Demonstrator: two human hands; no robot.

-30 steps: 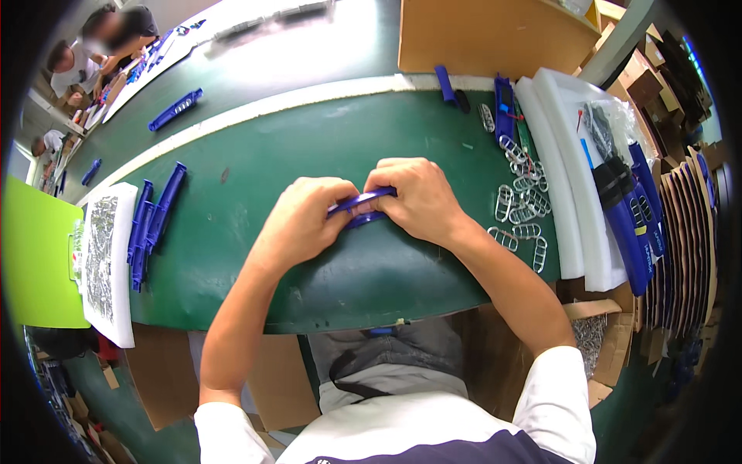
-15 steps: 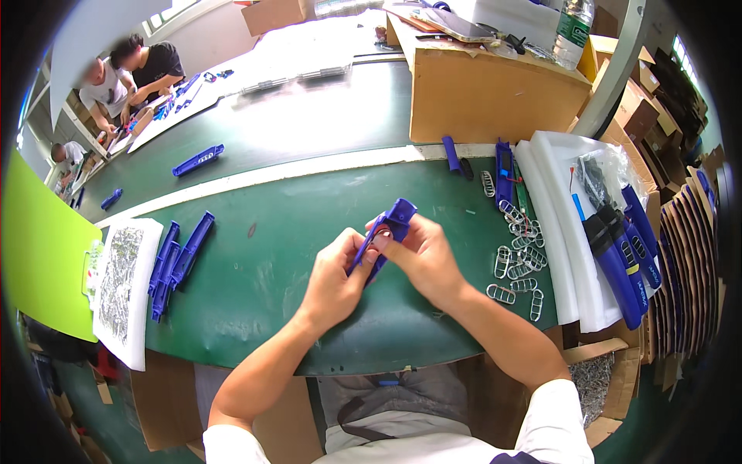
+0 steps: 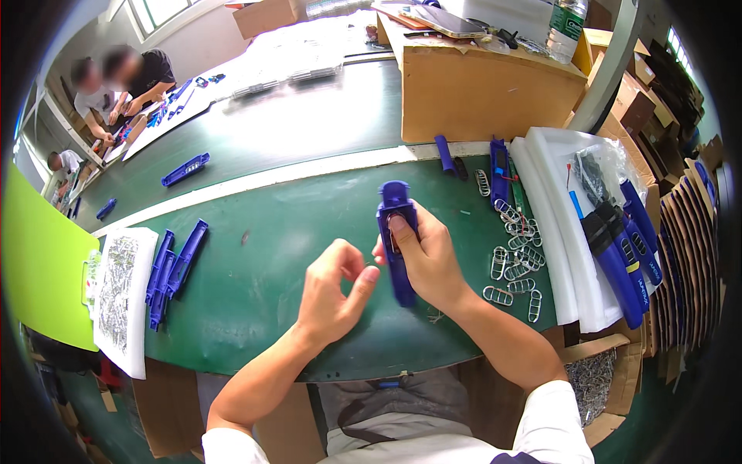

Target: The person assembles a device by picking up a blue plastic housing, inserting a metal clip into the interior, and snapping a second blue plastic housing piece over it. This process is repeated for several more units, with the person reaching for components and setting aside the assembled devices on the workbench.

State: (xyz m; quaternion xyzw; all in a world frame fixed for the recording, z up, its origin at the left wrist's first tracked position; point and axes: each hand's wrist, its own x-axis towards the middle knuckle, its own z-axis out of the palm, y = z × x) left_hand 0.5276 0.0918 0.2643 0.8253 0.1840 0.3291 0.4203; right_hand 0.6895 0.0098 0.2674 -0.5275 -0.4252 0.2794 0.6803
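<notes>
My right hand (image 3: 430, 259) grips a long blue plastic housing (image 3: 402, 282), upright over the green bench, with the thumb pressed on its middle opening. Some reddish-brown detail shows beside that thumb, too small to make out. To the left, my left hand (image 3: 332, 294) is apart from the housing, fingers curled and thumb held off them, with nothing visible in it. Several silvery oval frames (image 3: 498, 263) lie loosely to the right of my right hand. Near them rests another blue housing (image 3: 499, 174) with a red-tipped wire by it.
Blue half-shells (image 3: 185, 259) lie at the left beside a white foam tray (image 3: 139, 309) of small metal parts. White foam (image 3: 545, 232) at the right carries blue-and-black tools (image 3: 618, 255). A wooden box (image 3: 487, 97) stands behind. Two people work at the far left.
My left hand has let go of the housing and drawn back to the left. My right hand keeps hold of it, and the housing has turned from slanted to nearly straight.
</notes>
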